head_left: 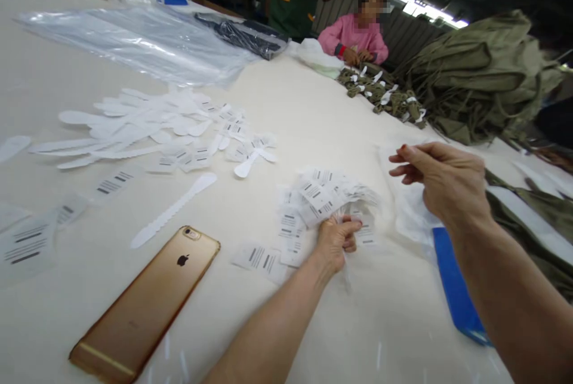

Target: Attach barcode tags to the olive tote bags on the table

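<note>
My left hand [335, 243] is closed round the gathered end of a bunch of small white printed labels [320, 196], which fan out above it over the table. More labels [262, 258] lie flat just left of my wrist. To the right, my right hand [447, 181] is raised with its fingers loosely apart, and nothing shows in them. Below it is a crumpled translucent plastic sheet [407, 211]. A blue flat object [461, 288] lies beside my right forearm, partly hidden by it.
A gold phone [152, 300] lies front left, near a white notched strip [174, 211]. Behind are piled white strips [147, 121] and clear plastic bags [143, 43]. Olive bags [483, 73] heap at the right. A person in pink [344, 31] and another in green [290, 2] are across the table.
</note>
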Demonstrator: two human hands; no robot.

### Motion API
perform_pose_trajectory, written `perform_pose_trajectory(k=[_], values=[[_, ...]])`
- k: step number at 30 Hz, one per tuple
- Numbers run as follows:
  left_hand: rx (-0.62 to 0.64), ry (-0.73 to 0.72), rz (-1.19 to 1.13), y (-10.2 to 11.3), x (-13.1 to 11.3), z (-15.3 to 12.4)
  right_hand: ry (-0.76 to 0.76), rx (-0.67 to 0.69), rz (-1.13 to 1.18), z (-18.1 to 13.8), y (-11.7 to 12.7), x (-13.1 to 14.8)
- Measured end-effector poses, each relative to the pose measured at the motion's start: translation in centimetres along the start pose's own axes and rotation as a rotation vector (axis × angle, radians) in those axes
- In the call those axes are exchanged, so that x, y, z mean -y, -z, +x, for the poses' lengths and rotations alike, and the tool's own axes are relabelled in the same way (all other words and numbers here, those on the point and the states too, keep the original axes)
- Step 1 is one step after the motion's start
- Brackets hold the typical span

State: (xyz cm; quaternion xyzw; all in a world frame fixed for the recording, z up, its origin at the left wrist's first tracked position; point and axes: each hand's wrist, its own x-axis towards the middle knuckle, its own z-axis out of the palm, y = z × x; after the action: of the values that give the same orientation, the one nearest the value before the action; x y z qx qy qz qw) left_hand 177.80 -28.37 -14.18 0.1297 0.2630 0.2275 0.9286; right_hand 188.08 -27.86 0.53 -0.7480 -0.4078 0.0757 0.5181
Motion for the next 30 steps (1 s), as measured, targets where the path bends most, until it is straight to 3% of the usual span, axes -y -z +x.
perform_pose_trajectory(k=[3, 8, 11, 14, 16, 21, 25, 30], values=[[0.008, -0.01, 0.01, 0.0, 0.0, -0.1, 0.104, -0.03, 0.083, 0.9, -0.3, 1.6], [0.007, -0.019, -0.001, 0.0, 0.0, -0.1, 0.564, -0.074, 0.005, -0.4, -1.1, 2.5], [0.03, -0.01, -0.021, 0.1, -0.1, -0.1, 0.729, 0.093, -0.183, -3.0, -1.5, 0.6], [0.049, 0.017, -0.09, 0.2, -0.2, 0.0, 0.672, 0.36, -0.31, -6.3, -1.5, -2.9], [0.058, 0.039, -0.146, 0.3, -0.2, 0.0, 0.599, 0.446, -0.327, -8.3, -1.1, -5.3], [0.107, 0.031, -0.162, 0.3, 0.0, 0.0, 0.498, 0.398, -0.345, -11.2, 0.0, -8.1], [0.016, -0.096, -0.09, 0.0, 0.0, -0.5, 0.645, 0.456, -0.361, -12.1, 0.4, -7.9], [0.0, -0.047, -0.103, -0.3, -0.2, -0.7, 0.842, 0.526, -0.377, -12.7, 0.7, -8.2]])
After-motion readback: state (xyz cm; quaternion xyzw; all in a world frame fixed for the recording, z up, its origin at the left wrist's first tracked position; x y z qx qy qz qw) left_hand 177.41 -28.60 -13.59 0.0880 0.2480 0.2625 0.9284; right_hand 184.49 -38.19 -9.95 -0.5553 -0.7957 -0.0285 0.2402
